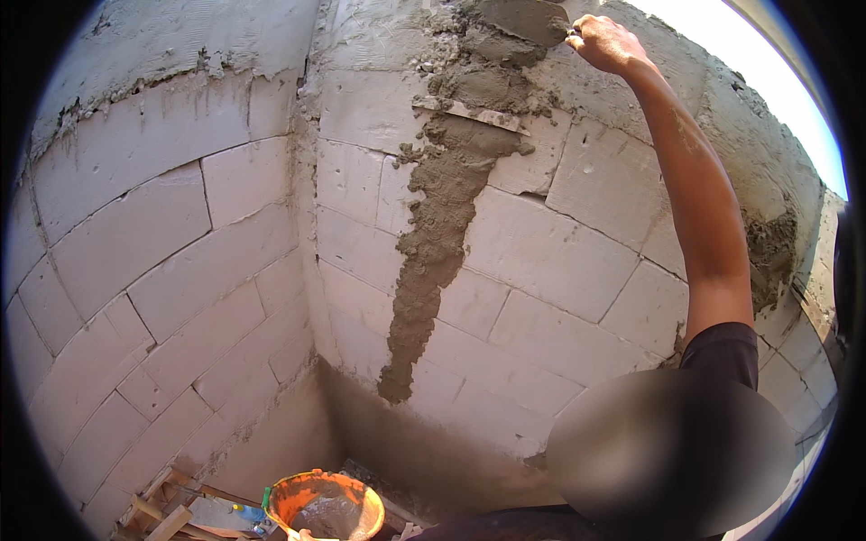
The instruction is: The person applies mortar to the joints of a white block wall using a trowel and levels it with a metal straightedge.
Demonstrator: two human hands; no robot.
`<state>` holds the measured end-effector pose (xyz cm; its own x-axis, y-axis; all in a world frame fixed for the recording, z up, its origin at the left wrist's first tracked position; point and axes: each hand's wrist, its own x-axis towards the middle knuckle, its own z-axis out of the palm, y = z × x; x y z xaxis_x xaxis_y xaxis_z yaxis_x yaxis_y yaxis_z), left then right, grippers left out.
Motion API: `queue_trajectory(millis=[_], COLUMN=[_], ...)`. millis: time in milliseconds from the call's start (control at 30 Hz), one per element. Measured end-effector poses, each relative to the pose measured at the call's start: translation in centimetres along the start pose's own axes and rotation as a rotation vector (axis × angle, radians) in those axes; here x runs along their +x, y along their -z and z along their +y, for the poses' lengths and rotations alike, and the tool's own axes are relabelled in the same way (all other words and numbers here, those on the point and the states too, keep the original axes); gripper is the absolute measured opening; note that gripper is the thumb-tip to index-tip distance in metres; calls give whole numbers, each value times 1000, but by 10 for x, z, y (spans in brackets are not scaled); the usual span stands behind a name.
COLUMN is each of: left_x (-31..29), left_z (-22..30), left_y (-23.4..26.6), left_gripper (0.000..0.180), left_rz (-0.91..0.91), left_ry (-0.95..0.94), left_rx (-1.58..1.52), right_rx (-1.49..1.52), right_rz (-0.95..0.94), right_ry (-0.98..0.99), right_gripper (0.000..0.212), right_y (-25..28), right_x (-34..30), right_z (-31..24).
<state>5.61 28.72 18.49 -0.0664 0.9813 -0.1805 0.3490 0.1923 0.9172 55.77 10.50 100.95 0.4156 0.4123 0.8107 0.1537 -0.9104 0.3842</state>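
Note:
My right arm is raised high along the wall, and my right hand (606, 43) is closed round the handle of a trowel (530, 20). Its metal blade lies on wet grey mortar at the top of the block wall. Below the blade, a rough strip of mortar (442, 185) runs down the wall, narrowing toward its lower end. A narrow flat strip (474, 115) sits across the mortar, partly embedded in it. At the bottom edge stands an orange bucket (368, 505) with grey mortar inside. My left hand does not show.
Pale block walls (144, 216) meet at a corner left of the mortar strip. Coarse grey render (180, 41) covers the upper wall. Beside the bucket are wooden pieces (171, 521) and a small blue-and-yellow item (248, 512). A blurred patch (672, 451) covers the lower right.

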Motion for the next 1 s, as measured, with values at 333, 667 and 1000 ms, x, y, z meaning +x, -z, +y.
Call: queue_trajectory(millis=[333,667,1000], left_x=[-11,41,56], left_z=[155,114,119], left_y=[8,-46,-82], left_gripper=[37,25,14], left_rz=[-314,-343,-416], left_ry=[227,-57,-79], left_rx=[652,226,149], right_rx=[518,416,-11], right_rz=[36,-245,-72], right_ry=[-194,-100,120], right_gripper=[39,38,37], right_y=[-2,-95,-27], right_x=[25,-134,-28], right_z=[3,-111,-37])
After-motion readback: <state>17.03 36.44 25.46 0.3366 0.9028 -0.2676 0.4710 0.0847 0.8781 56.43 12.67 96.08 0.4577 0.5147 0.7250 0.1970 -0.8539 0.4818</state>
